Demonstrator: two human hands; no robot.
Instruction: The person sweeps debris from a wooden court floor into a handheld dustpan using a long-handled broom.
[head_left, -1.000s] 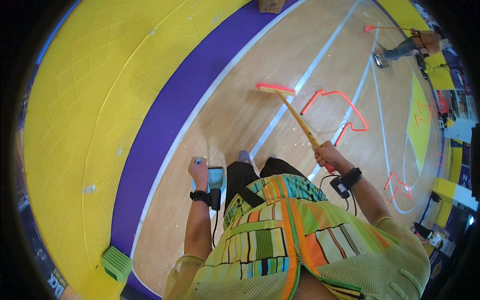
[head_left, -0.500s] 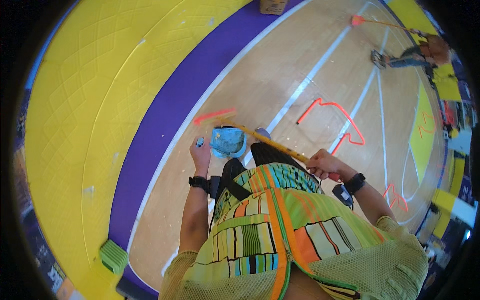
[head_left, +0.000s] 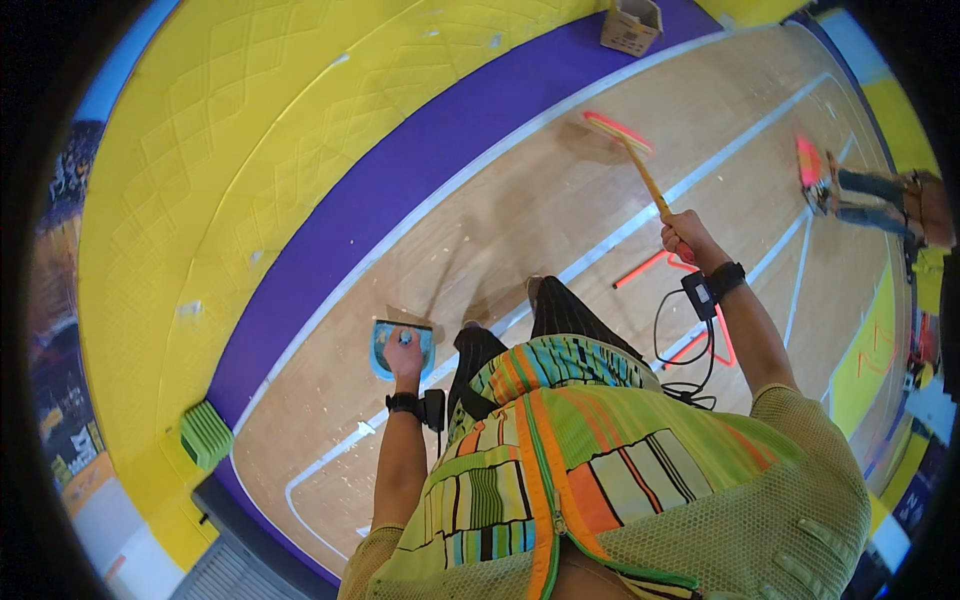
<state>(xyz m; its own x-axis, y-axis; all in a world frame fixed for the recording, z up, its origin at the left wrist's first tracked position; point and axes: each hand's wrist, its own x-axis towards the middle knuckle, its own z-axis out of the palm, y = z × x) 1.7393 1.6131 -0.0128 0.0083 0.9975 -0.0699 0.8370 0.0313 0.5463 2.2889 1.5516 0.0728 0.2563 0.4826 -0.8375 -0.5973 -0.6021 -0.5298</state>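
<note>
My left hand [head_left: 404, 356] is closed round the top of the handle of a blue dustpan [head_left: 383, 338], which is directly below it, so the hand hides part of the pan. My right hand [head_left: 688, 236] is wrapped round the red grip of a broom with a yellow stick [head_left: 648, 185]. Its pink-red head [head_left: 620, 132] reaches out ahead and to the right, apart from the dustpan, over the wooden floor [head_left: 480, 235]. Small pale bits are scattered on that floor.
Another person [head_left: 900, 200] stands at the right beside a pink broom head [head_left: 806, 162]. Bent orange tubing [head_left: 642, 270] lies right of my legs. A box [head_left: 632, 27] is at the far edge, a green ridged block [head_left: 206, 435] at lower left. A black cable [head_left: 657, 330] hangs from my right wrist.
The broom head has swung from beside the dustpan to far ahead and right, with my right hand reaching forward. My left hand and the dustpan are lower in the picture.
</note>
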